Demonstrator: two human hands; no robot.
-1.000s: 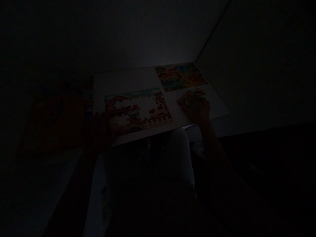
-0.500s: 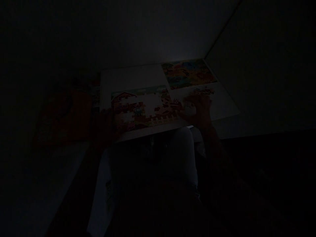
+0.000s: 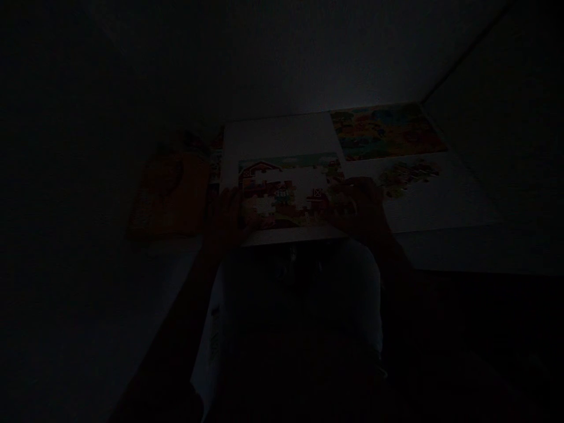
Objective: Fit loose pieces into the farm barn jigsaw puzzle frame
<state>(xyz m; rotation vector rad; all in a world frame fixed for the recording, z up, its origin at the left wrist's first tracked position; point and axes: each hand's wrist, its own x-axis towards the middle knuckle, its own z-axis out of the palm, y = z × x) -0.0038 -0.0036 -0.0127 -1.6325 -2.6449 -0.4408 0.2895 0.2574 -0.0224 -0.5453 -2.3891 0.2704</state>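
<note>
The scene is very dark. A partly assembled jigsaw puzzle (image 3: pixel 286 191) of a farm, with a red barn at its top left, lies on a white board (image 3: pixel 277 138), and its middle shows a pale gap. My left hand (image 3: pixel 227 220) presses against the puzzle's lower left edge, holding nothing visible. My right hand (image 3: pixel 356 205) lies over the puzzle's right edge; anything in its fingers is hidden by the dark. A loose pile of puzzle pieces (image 3: pixel 408 176) sits to its right.
A colourful picture sheet or second puzzle (image 3: pixel 388 132) lies at the board's far right. An orange box or booklet (image 3: pixel 170 194) stands left of the board. My lap in pale clothing (image 3: pixel 304 305) lies below the near edge.
My right hand has moved left from the pile of pieces to the puzzle's right edge, uncovering the pile. The whole scene has shifted right in view.
</note>
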